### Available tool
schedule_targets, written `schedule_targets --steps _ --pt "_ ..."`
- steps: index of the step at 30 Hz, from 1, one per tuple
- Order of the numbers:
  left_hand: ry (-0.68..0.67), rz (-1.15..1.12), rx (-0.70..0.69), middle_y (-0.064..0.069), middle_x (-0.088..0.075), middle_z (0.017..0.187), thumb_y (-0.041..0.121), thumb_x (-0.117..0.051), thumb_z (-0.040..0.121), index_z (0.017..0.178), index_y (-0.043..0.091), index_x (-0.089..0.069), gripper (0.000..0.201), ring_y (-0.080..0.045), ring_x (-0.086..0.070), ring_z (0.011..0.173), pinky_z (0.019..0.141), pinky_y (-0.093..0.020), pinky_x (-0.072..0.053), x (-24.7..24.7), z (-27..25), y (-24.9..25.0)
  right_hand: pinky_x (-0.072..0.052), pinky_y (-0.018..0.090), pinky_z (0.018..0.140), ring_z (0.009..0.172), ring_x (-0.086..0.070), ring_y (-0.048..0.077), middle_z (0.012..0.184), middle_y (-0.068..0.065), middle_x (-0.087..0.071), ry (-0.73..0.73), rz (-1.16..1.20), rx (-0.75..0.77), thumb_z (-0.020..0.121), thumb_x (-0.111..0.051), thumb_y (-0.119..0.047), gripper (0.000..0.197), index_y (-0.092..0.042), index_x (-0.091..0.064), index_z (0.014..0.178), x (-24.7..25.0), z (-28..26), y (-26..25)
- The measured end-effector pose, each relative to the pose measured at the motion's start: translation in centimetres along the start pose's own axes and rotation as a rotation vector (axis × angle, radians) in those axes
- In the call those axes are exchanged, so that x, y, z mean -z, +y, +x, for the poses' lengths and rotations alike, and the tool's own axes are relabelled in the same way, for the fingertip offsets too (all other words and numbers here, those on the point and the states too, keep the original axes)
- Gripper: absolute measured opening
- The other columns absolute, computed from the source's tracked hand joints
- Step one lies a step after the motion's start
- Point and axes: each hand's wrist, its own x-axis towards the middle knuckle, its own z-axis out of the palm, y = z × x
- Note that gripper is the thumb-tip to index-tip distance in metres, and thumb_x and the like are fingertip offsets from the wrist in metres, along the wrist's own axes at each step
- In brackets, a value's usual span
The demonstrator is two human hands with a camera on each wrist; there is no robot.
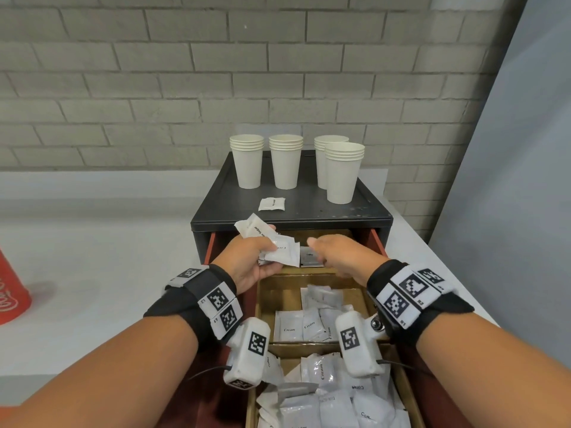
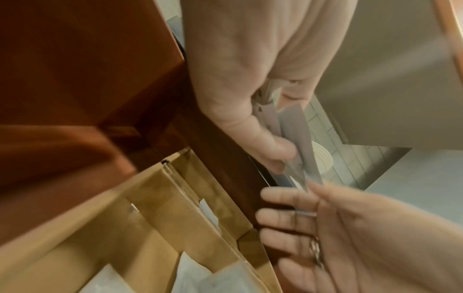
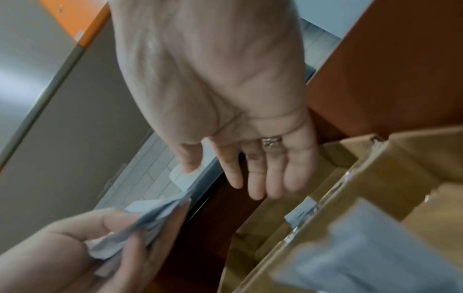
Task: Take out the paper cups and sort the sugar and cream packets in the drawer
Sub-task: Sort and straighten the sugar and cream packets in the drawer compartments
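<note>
Our left hand (image 1: 251,261) grips a fanned bunch of packets (image 1: 272,245) over the far end of the open drawer (image 1: 378,242), thumb on top and fingers curled beneath, while our right hand (image 1: 343,257) hovers just beside it with its fingers (image 3: 255,174) straight and relaxed, holding nothing. The step in hand looks like dealing the bunch out by kind, so we should read the print on each packet, peel one off the top with the right hand, and lay it flat in its proper cardboard compartment (image 1: 265,307) rather than letting it fall. The bunch is loose and slippery, so we keep the left thumb firm or the lot will slide. The middle compartment holds cream packets (image 1: 304,325) lying fairly neatly; the nearest one holds a mixed heap (image 1: 327,393) not yet sorted. The paper cups (image 1: 281,162) already stand in four stacks on the far part of the black cabinet top (image 1: 309,202), with a lone packet (image 1: 271,204) lying near them that still needs a home. At the far left an orange object (image 1: 12,291) sits on the tabletop (image 1: 92,257), well clear of us. The wrist cameras hanging over the drawer may brush the heap.
</note>
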Motion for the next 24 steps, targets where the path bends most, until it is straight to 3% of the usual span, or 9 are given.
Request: schedule_targets --steps 3,6,8,11,14,18,21,24 --pt "-0.036 0.054 -0.021 -0.008 -0.06 0.1 -0.008 -0.046 0.091 0.102 0.018 -0.052 0.029 -0.022 -0.064 0.088 0.059 -0.025 -0.057 -0.5 0.0 -0.3 -0.049 0.032 0.089 0.108 -0.056 0.02 0.122 0.006 -0.056 -0.109 0.187 0.115 0.095 -0.049 -0.04 0.044 -0.016 -0.048 0.131 -0.9 -0.2 -0.3" --pt "-0.047 0.075 -0.019 -0.009 -0.063 0.096 -0.001 -0.05 0.091 0.108 0.015 -0.053 0.024 -0.021 -0.064 0.084 0.056 -0.023 -0.056 -1.0 -0.1 -0.5 -0.05 0.021 0.065 0.078 -0.057 0.013 0.099 0.008 -0.061 -0.077 0.153 0.219 0.09 -0.061 -0.024 0.03 -0.011 -0.057 0.117 -1.4 0.0 -0.5" --pt "-0.045 0.076 -0.004 -0.01 -0.064 0.094 0.001 -0.05 0.093 0.105 0.012 -0.055 0.017 -0.021 -0.064 0.082 0.054 -0.021 -0.056 -1.0 -0.1 -0.3 -0.05 0.019 0.06 0.072 -0.057 0.011 0.096 0.007 -0.062 -0.061 0.188 0.234 0.09 -0.061 -0.018 0.028 -0.01 -0.058 0.116 -1.3 0.2 -0.6" --pt "-0.034 0.085 -0.008 -0.011 -0.061 0.103 -0.006 -0.051 0.091 0.098 0.015 -0.056 0.022 -0.023 -0.062 0.09 0.05 -0.019 -0.056 -0.7 -0.2 -0.3 -0.054 0.021 0.066 0.083 -0.06 0.012 0.111 0.007 -0.062 -0.055 0.258 0.194 0.093 -0.057 -0.016 0.033 -0.015 -0.053 0.125 -0.7 0.2 -0.4" --pt "0.013 0.111 -0.016 -0.008 -0.059 0.104 -0.01 -0.051 0.089 0.094 0.018 -0.054 0.029 -0.021 -0.061 0.089 0.052 -0.019 -0.055 -0.6 -0.2 -0.3 -0.055 0.023 0.071 0.079 -0.063 0.012 0.117 0.008 -0.059 0.0 0.277 0.141 0.095 -0.054 -0.014 0.037 -0.018 -0.047 0.131 0.0 0.2 -0.4" --pt "0.05 0.095 -0.014 -0.01 -0.058 0.114 -0.01 -0.05 0.089 0.109 0.016 -0.053 0.033 -0.023 -0.06 0.098 0.057 -0.022 -0.056 -0.2 -0.2 -0.2 -0.053 0.021 0.064 0.077 -0.061 0.015 0.117 0.013 -0.056 0.019 0.197 0.018 0.095 -0.051 -0.007 0.042 -0.018 -0.044 0.134 1.1 0.2 0.5" --pt "0.058 0.064 -0.01 -0.007 -0.059 0.106 -0.011 -0.045 0.089 0.104 0.018 -0.056 0.035 -0.023 -0.058 0.098 0.068 -0.028 -0.055 0.0 -0.2 0.0 -0.049 0.028 0.078 0.099 -0.055 0.022 0.124 0.016 -0.055 -0.041 0.075 -0.064 0.095 -0.047 -0.008 0.038 -0.013 -0.048 0.132 1.0 -0.1 0.7" --pt "0.052 0.079 0.006 -0.007 -0.059 0.103 -0.012 -0.043 0.089 0.111 0.018 -0.054 0.039 -0.023 -0.056 0.1 0.073 -0.03 -0.054 -0.3 -0.3 -0.1 -0.045 0.026 0.083 0.109 -0.052 0.022 0.135 0.015 -0.05 0.011 0.132 -0.054 0.097 -0.044 -0.011 0.039 -0.006 -0.045 0.135 0.3 0.1 -0.2"
